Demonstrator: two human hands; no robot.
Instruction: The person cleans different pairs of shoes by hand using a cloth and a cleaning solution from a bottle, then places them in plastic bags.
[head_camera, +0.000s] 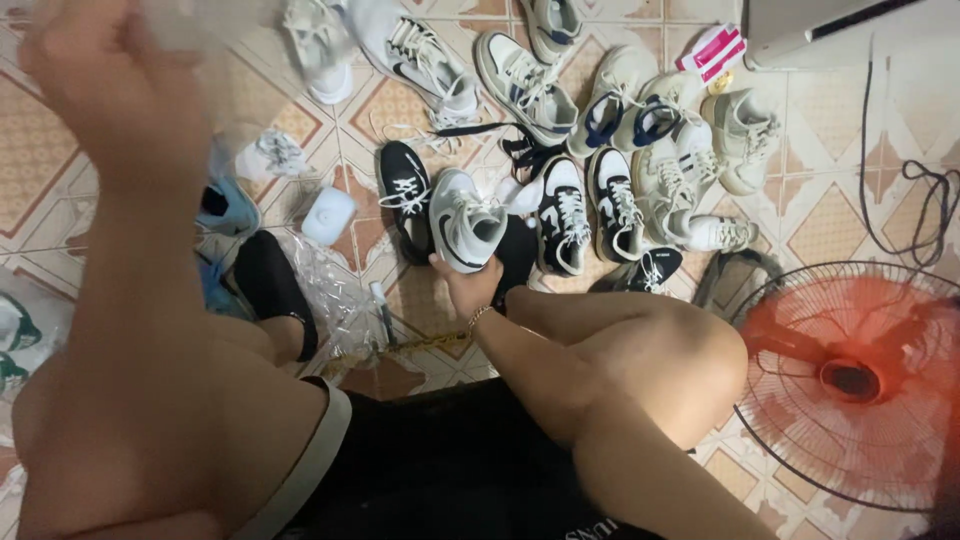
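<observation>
**Sneaker held at heel, other hand raised w/ blurred plastic**

Far left: left hand (95, 75) is up close to the camera, blurred, fingers curled shut around what looks like thin clear plastic (215, 45) — can't tell exactly what it is. Below it, a light-blue shoe (228, 205) and a black shoe (272, 285) lie on the tiled floor (40, 150), w/ crumpled clear wrap (335, 290) just beside them and a small white round container (328, 215) a bit farther.

Centre: right hand (468, 285) grips the white sneaker (465, 222) by its heel, toe pointing far, sole on the floor; holding at the heel prob. keeps it steady and upright. A black sneaker (405, 195) sits touching its left side.

Right of that: a cluster of black-and-white and cream sneakers (640, 170), laid close together in rough pairs, toes mostly far. A pink-and-white packet (712, 50) lies far right. Near right: red fan (860, 375) behind a wire grille, its cable (920, 200) trailing on the floor.
</observation>
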